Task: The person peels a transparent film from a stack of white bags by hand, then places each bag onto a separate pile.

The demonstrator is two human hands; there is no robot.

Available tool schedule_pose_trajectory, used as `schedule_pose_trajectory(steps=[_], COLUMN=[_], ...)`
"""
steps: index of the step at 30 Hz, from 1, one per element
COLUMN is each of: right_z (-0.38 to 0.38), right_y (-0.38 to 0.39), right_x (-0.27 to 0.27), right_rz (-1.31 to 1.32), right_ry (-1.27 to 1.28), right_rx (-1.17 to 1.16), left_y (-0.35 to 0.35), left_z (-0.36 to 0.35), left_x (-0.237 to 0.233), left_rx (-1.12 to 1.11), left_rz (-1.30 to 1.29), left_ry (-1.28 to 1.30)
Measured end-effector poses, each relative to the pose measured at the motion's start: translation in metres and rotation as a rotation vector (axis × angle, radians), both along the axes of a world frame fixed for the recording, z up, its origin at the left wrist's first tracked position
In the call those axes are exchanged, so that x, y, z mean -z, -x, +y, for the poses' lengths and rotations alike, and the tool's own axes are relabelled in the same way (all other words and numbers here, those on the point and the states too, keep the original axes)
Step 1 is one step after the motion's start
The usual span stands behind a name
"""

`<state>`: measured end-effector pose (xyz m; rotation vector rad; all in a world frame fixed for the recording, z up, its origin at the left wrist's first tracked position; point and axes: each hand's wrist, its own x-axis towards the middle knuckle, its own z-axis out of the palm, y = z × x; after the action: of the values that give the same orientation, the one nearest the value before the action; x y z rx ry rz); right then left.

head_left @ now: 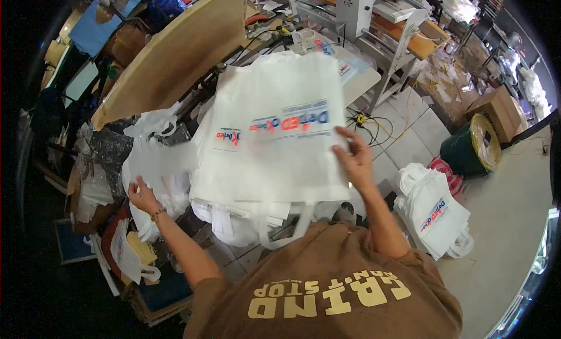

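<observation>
A white non-woven tote bag [292, 164] with blue and red "DepEd" print lies over a pile of similar white bags [219, 190] in front of me. The bag looks slightly blurred, and its handle loop hangs toward my shirt. At its right edge, my right hand [355, 159] grips it with thumb and fingers. My left hand [144, 196] is off to the left with curled fingers, against a heap of white bags [137, 164]. A blurred white piece lies just above that hand. What the left fingers hold, if anything, is not clear.
Another stack of printed white bags [435, 207] lies on the floor at right, near a dark green bin [470, 143] and a cardboard box [497, 111]. A large wooden board [175, 53] leans at upper left. Behind stands a white-framed machine [353, 15]; cables [368, 123] cross the tiles.
</observation>
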<state>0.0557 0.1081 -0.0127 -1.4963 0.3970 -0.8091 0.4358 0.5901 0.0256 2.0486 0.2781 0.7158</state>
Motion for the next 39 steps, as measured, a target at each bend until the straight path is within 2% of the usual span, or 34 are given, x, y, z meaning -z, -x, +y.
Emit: schedule_pose_trajectory(steps=[1,2,3,4,5,7,8,10,11,12,13,14,16,17,19,20,21,22,23,25,26,28,29,30,31,32,33,34,36,37,38,39], right_z=[-0.014,-0.037,-0.055,-0.084,-0.109,-0.145,-0.169,-0.212,-0.218,-0.224,-0.231,-0.241,-0.258,-0.27,-0.284,-0.287,-0.289,-0.292,-0.295,-0.3,-0.295,-0.285,-0.274,-0.263,-0.246,-0.227,-0.207,-0.179,-0.165,-0.163,-0.156,-0.144], right_y=[0.014,0.033,0.06,0.086,0.116,0.173,0.207,0.279,0.31,0.339,0.366,0.393,0.443,0.46,0.515,0.526,0.534,0.539,0.543,0.542,0.539,0.525,0.499,0.474,0.469,0.458,0.427,0.387,0.352,0.316,0.284,0.254], right_x=[-0.003,0.002,-0.011,0.0,0.004,0.005,0.02,0.052,0.058,0.063,0.073,0.087,0.112,0.142,0.193,0.205,0.214,0.223,0.233,0.26,0.273,0.305,0.315,0.319,0.367,0.416,0.394,0.351,0.348,0.341,0.331,0.309], right_rz=[-0.073,-0.045,0.098,0.098,0.195,0.24,0.256,0.356,0.443,0.541,0.612,0.675,0.816,0.833,1.05,1.052,1.182,1.312,1.313,1.676,1.675,1.72,1.732,1.714,1.645,1.565,1.565,1.557,1.209,1.155,0.93,0.716], right_ry=[-0.085,-0.017,-0.076,-0.039,-0.007,-0.132,-0.181,-0.242,-0.172,-0.112,-0.125,-0.138,-0.136,-0.144,0.174,0.159,0.216,0.277,0.267,0.441,0.43,0.883,0.532,0.194,0.226,0.264,0.269,0.265,0.607,0.613,0.301,-0.007], right_rx=[0.006,0.042,0.084,0.082,0.127,0.154,0.157,0.198,0.263,0.33,0.381,0.415,0.415,0.431,0.411,0.413,0.407,0.396,0.389,0.384,0.37,0.625,0.612,0.588,0.552,0.508,0.577,0.639,0.897,0.864,0.816,0.751], left_y=[0.018,0.032,0.043,0.054,0.072,0.108,0.115,0.129,0.106,0.1,0.054,0.062,0.037,0.032,0.035,0.033,0.031,0.031,0.036,0.06,0.076,0.112,0.128,0.13,0.131,0.132,0.138,0.141,0.152,0.158,0.164,0.172], left_z=[-0.011,-0.02,-0.03,-0.044,-0.075,-0.139,-0.148,-0.178,-0.174,-0.177,-0.146,-0.156,-0.149,-0.146,-0.143,-0.14,-0.142,-0.148,-0.152,-0.173,-0.189,-0.225,-0.242,-0.249,-0.252,-0.256,-0.264,-0.271,-0.281,-0.286,-0.291,-0.295], left_x=[-0.004,-0.004,-0.004,-0.004,-0.01,-0.027,-0.029,-0.019,-0.014,-0.018,0.024,0.019,0.038,0.054,0.044,0.041,0.039,0.04,0.038,0.029,0.027,0.017,0.015,0.029,0.049,0.06,0.068,0.071,0.063,0.058,0.051,0.04], left_rx=[-0.261,-0.267,-0.208,-0.142,-0.143,0.362,0.383,0.462,0.647,0.814,0.922,0.955,0.907,0.895,0.884,0.787,0.683,0.685,0.713,0.812,0.809,1.036,1.043,1.119,1.18,1.136,1.064,1.005,0.929,0.913,0.91,0.915], left_rz=[-0.051,-0.047,-0.118,-0.19,-0.185,-0.311,-0.302,0.034,0.498,0.613,0.433,0.432,0.375,0.409,0.427,0.439,0.447,0.447,0.34,0.181,0.186,0.141,0.167,0.231,0.289,0.298,0.286,0.28,0.311,0.334,0.393,0.327], left_ry=[-0.474,-0.478,-0.646,-0.812,-0.814,-0.862,-0.853,-1.133,-0.883,-0.781,-0.884,-0.846,-0.93,-0.929,-0.956,-1.141,-1.319,-1.326,-1.282,-1.155,-1.171,-0.967,-0.989,-0.809,-0.623,-0.631,-0.722,-0.799,-0.931,-0.994,-1.074,-1.188])
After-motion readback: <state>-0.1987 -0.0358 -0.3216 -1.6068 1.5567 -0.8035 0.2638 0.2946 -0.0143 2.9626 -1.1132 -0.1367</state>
